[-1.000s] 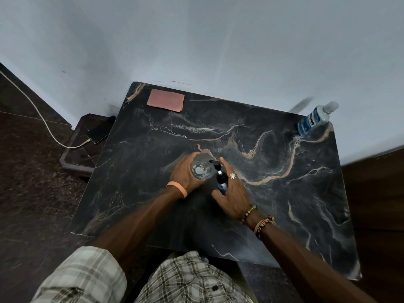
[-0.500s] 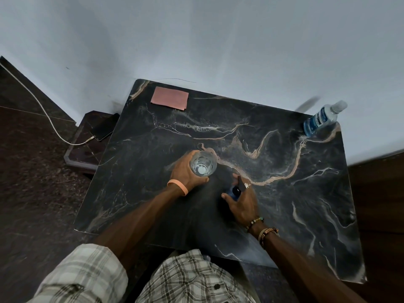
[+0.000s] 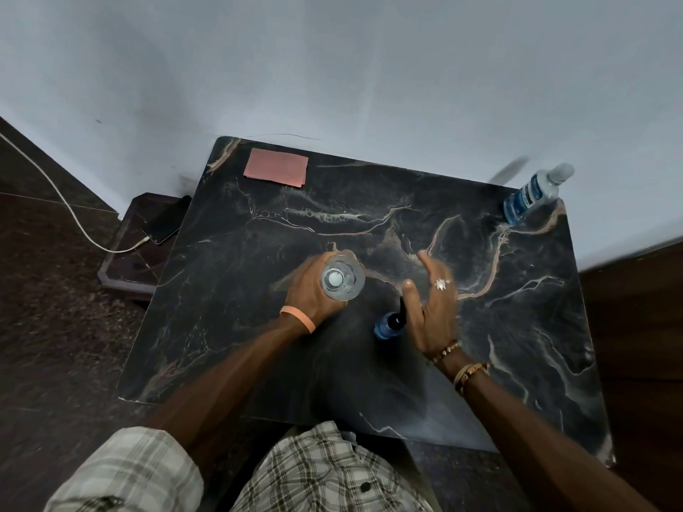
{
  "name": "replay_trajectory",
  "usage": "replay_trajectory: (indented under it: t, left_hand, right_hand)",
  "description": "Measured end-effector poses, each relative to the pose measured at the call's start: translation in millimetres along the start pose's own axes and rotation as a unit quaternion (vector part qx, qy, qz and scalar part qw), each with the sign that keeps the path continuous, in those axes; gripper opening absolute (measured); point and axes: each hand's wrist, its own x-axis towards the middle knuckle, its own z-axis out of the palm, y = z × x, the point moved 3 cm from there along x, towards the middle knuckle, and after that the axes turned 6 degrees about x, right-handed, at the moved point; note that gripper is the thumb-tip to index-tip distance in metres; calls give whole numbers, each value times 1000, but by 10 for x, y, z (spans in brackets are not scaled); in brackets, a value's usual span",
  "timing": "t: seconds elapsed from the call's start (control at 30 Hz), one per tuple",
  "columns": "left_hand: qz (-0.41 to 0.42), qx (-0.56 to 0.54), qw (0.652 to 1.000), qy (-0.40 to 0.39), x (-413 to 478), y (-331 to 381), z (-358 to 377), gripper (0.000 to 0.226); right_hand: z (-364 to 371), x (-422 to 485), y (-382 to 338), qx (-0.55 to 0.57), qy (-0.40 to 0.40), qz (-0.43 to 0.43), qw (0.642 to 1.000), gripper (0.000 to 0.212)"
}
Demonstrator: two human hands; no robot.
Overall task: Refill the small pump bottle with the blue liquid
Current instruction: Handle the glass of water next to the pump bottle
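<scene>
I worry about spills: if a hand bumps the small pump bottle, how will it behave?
The small pump bottle probably tips easily: it looks narrow and stands free beside the open right hand. Its dark pump top likely adds height. It seems light, so a nudge might slide it on the smooth table.

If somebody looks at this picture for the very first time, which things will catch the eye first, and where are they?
First come the two hands at the middle of the dark marble table: the left hand wraps a clear glass, and the right hand is open beside the small pump bottle with its blue liquid. Next are the big blue bottle at the far right corner and the pink cloth at the far left corner.
</scene>
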Motion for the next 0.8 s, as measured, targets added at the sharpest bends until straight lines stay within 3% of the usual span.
replay_trajectory:
  t: [0.2,0.37,0.6,0.8]
  left_hand:
    - [34,7,999,11,51,90,21,76]
    - [-5,18,1000,-17,85,79,-2,95]
    - [-89,-28,995,-38,135,13,-34,100]
    - [-32,-13,999,5,135,107,-87,94]
  right_hand:
    - [108,280,-79,-41,-122,-34,991,49]
    - [220,374,-109,-53,-228,0,972,49]
    - [226,402,-159,-9,-241,23,970,43]
    - [229,476,-149,3,-244,33,969,45]
